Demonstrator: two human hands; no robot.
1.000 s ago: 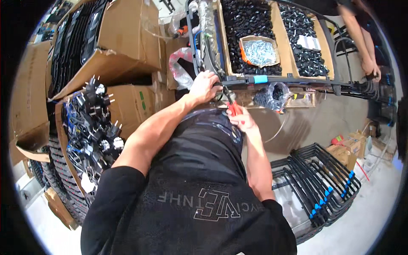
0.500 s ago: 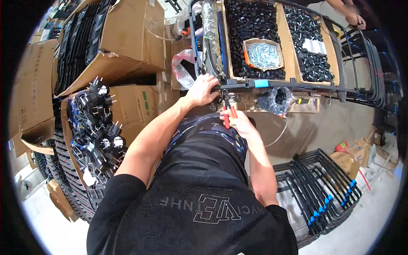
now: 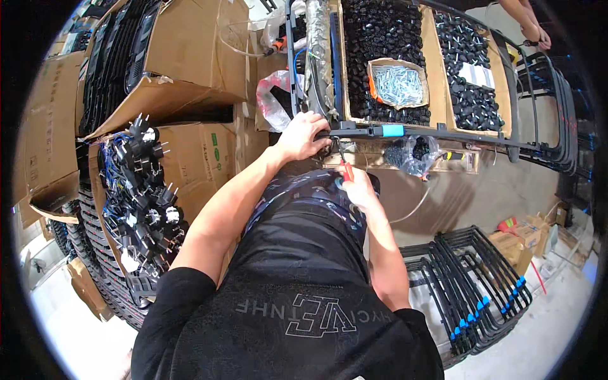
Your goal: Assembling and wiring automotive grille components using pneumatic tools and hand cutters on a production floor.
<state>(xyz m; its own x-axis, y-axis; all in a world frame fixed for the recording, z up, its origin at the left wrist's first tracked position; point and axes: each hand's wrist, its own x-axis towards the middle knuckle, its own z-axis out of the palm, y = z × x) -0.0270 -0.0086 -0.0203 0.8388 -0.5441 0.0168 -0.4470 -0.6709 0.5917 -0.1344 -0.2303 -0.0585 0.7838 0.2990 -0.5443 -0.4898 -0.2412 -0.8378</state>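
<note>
My left hand [image 3: 303, 136] is closed over the near left corner of a black metal tube frame [image 3: 364, 132], thumb toward its underside. Just right of it and lower, my right hand [image 3: 360, 189] grips red-handled pliers [image 3: 348, 170]. Their dark jaws reach up to the underside of the frame bar, close to my left fingers. What the jaws bite on, if anything, is too small to make out. Blue tape [image 3: 392, 130] wraps the bar to the right.
Beyond the bar lie cartons of black knobs [image 3: 383, 38], black-headed bolts [image 3: 472, 107] and silver screws [image 3: 398, 85]. Power plugs [image 3: 142, 190] and cardboard boxes [image 3: 190, 57] crowd the left. Black frames [image 3: 481, 278] stack at lower right. Another person's hand [image 3: 537, 37] is at upper right.
The pliers' handles, spread apart before, are now squeezed closer together in my right hand. My left hand keeps its place on the frame corner. The view has shifted slightly.
</note>
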